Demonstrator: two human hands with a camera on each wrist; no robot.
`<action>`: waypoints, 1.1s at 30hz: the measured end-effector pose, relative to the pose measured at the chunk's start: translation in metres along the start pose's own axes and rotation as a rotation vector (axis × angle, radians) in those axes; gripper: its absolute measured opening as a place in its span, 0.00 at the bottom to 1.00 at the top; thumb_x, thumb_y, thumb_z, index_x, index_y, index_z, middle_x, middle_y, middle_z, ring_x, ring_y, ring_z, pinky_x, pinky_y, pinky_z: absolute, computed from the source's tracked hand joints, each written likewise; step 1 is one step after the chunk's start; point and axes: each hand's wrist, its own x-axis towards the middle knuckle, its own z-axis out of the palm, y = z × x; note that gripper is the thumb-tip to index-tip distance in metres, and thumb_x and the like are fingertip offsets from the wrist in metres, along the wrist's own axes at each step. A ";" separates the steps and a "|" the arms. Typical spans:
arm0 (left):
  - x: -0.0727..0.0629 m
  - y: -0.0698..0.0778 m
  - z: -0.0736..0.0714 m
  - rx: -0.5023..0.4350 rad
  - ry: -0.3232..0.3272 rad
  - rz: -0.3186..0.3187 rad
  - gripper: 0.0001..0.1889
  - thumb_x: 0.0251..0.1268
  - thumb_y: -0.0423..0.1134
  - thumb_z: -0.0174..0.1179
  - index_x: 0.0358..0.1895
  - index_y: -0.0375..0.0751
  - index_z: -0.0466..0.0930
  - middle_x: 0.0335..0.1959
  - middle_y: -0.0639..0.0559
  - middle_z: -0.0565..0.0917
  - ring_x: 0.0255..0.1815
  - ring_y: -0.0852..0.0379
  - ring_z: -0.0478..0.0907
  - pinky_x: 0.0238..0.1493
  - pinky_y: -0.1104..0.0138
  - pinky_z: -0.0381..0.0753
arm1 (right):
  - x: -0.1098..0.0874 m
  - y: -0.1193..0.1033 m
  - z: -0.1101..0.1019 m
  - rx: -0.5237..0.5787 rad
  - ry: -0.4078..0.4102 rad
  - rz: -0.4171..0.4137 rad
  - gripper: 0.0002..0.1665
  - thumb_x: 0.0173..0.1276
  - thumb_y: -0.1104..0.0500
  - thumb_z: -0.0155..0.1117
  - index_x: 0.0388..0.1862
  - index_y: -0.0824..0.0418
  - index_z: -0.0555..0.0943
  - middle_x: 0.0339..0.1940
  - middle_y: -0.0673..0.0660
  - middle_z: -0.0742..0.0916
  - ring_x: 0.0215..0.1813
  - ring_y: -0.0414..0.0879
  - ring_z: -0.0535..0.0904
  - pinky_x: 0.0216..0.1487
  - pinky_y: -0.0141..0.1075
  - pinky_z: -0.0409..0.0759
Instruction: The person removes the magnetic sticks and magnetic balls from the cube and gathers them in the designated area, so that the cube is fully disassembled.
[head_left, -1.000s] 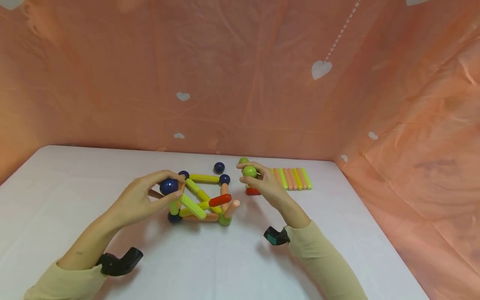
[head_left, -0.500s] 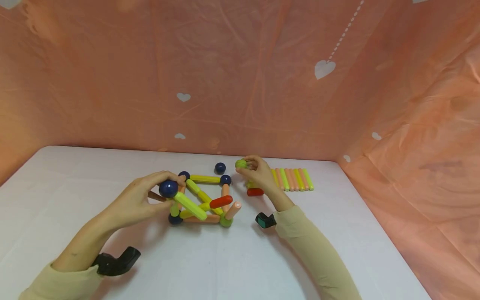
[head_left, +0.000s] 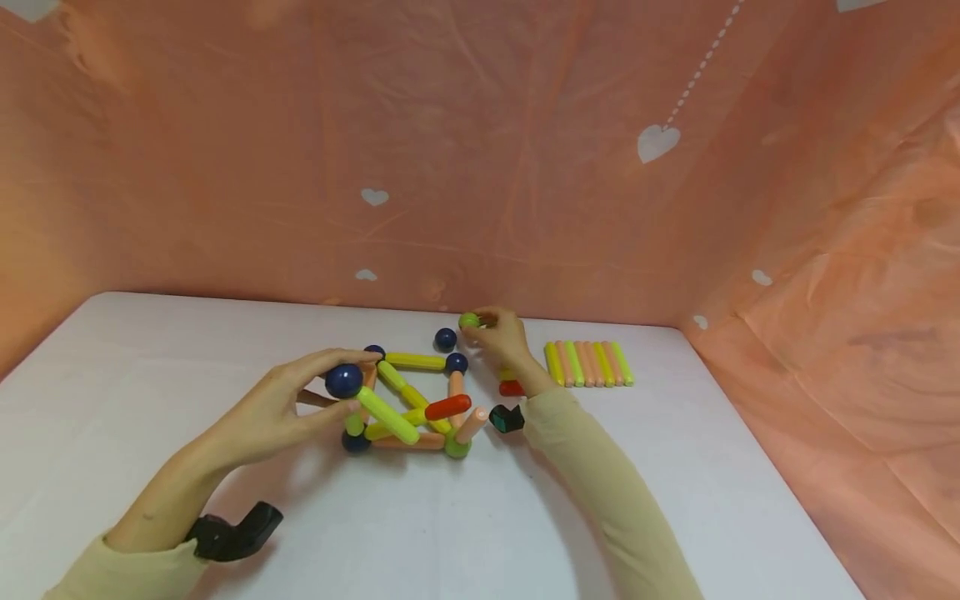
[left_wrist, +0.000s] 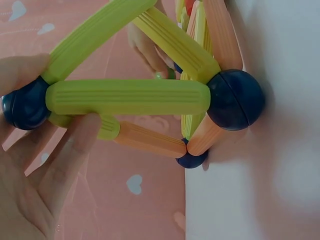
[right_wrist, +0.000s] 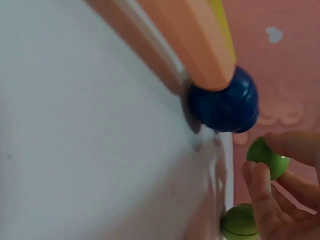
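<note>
In the head view my left hand (head_left: 281,408) holds a dark blue ball (head_left: 343,381) at the raised corner of a frame of sticks and balls. A light green stick (head_left: 388,416) slants down from that ball. The left wrist view shows another light green stick (left_wrist: 130,97) joining the held ball (left_wrist: 27,105) to a lower blue ball (left_wrist: 236,99). My right hand (head_left: 504,337) pinches a green ball (head_left: 468,322) between thumb and fingers, just behind a loose blue ball (head_left: 446,339). A second green ball (right_wrist: 240,221) shows below that hand in the right wrist view.
A row of coloured sticks (head_left: 588,364) lies at the back right. A red piece (head_left: 512,388) sits partly hidden under the right forearm. From the frame's near side a red stick (head_left: 448,407) and an orange stick (head_left: 471,426) jut up. A pink curtain (head_left: 480,167) hangs behind the white table (head_left: 420,525).
My right hand has moved left and toward the back with the green ball, away from the row of sticks. The left hand keeps its hold on the blue ball, nearly still.
</note>
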 end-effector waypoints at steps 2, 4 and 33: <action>0.000 0.001 0.001 -0.001 -0.001 -0.001 0.25 0.63 0.37 0.64 0.64 0.53 0.72 0.60 0.52 0.78 0.56 0.57 0.75 0.43 0.67 0.82 | 0.002 0.002 0.002 -0.019 -0.008 -0.001 0.23 0.63 0.59 0.67 0.57 0.63 0.78 0.52 0.61 0.82 0.51 0.54 0.77 0.53 0.41 0.79; -0.001 0.002 0.002 -0.005 -0.006 -0.006 0.26 0.64 0.38 0.63 0.65 0.53 0.71 0.61 0.53 0.77 0.57 0.57 0.74 0.44 0.67 0.82 | 0.002 0.005 0.003 -0.051 -0.009 -0.002 0.23 0.63 0.60 0.67 0.57 0.64 0.78 0.52 0.62 0.82 0.52 0.54 0.76 0.53 0.41 0.79; -0.006 0.005 -0.002 -0.096 0.000 -0.103 0.16 0.73 0.42 0.51 0.61 0.62 0.74 0.60 0.57 0.77 0.49 0.62 0.77 0.45 0.68 0.80 | -0.118 0.026 -0.034 0.146 -0.468 -0.426 0.26 0.62 0.66 0.65 0.60 0.68 0.73 0.51 0.64 0.82 0.45 0.45 0.81 0.47 0.34 0.79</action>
